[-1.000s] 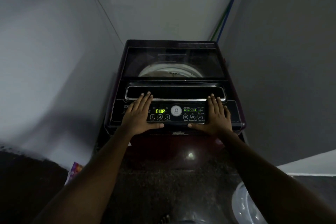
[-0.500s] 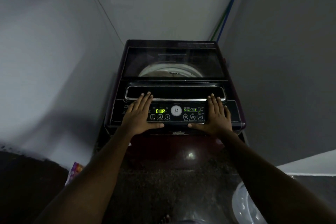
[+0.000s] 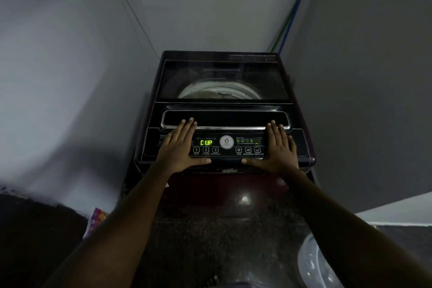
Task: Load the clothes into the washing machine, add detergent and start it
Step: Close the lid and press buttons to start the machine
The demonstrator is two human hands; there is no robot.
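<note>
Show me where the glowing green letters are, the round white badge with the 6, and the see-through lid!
glowing green letters (image 3: 206,142), head view, on the middle letter.
round white badge with the 6 (image 3: 226,141), head view, its centre.
see-through glass lid (image 3: 222,77), head view, middle of the pane.

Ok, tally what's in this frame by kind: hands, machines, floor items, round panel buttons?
Hands: 2, left hand and right hand
Washing machine: 1
Floor items: 2, colourful packet and white basin
Round panel buttons: 6, first button
Total: 11
</note>
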